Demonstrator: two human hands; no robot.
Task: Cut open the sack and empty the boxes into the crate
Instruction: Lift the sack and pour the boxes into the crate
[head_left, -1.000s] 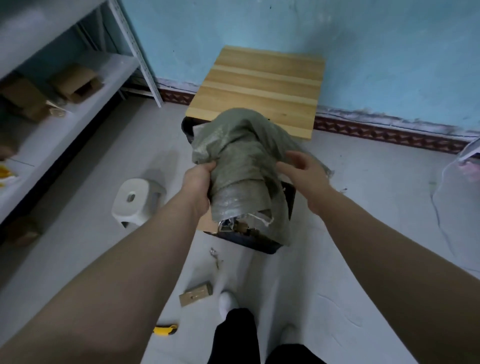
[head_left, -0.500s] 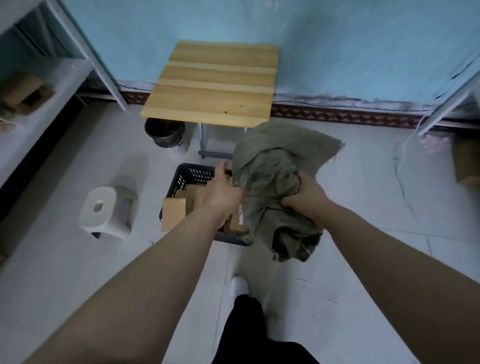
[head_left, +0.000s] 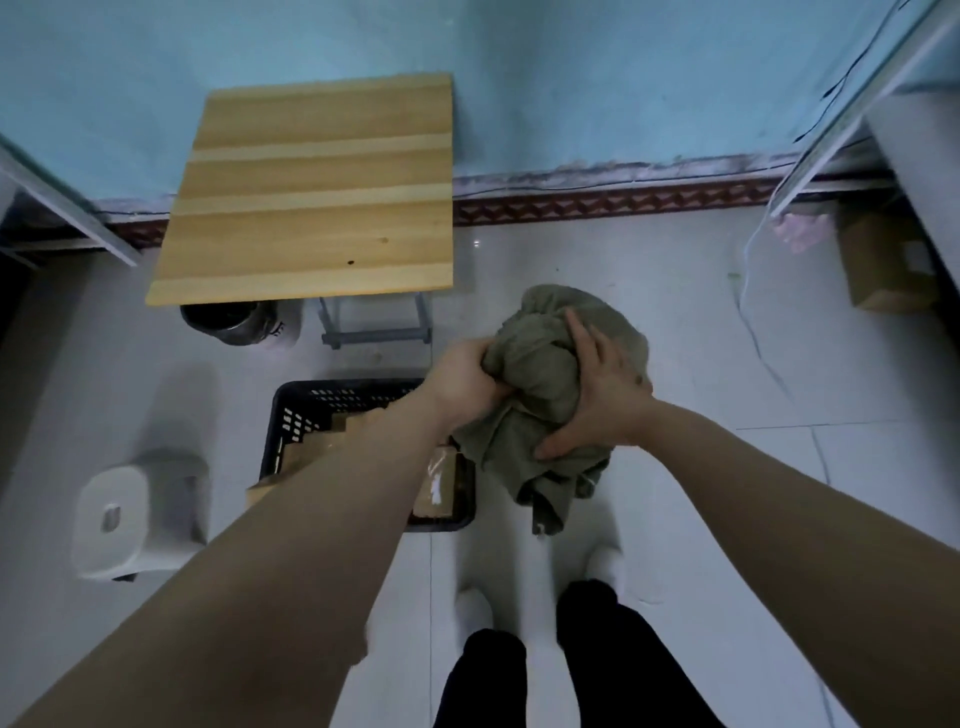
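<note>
The grey-green sack (head_left: 540, 364) is limp and bunched into a wad, held in the air to the right of the crate. My left hand (head_left: 462, 376) grips its left side with curled fingers. My right hand (head_left: 597, 395) wraps over its right side, thumb underneath. A loose end of the sack hangs down below my hands. The black plastic crate (head_left: 311, 410) stands on the floor under my left forearm, with brown cardboard boxes (head_left: 436, 488) inside it; my arm hides much of them.
A wooden table (head_left: 317, 192) stands against the blue wall, a dark bin (head_left: 228, 319) under its front edge. A white stool (head_left: 130, 514) sits left of the crate. A cardboard box (head_left: 883, 265) lies under the right shelf. My feet (head_left: 472, 608) stand on the white tiles.
The sack has moved from over the crate to its right and been crumpled into a tighter wad between both hands. The crate and its boxes have come into view.
</note>
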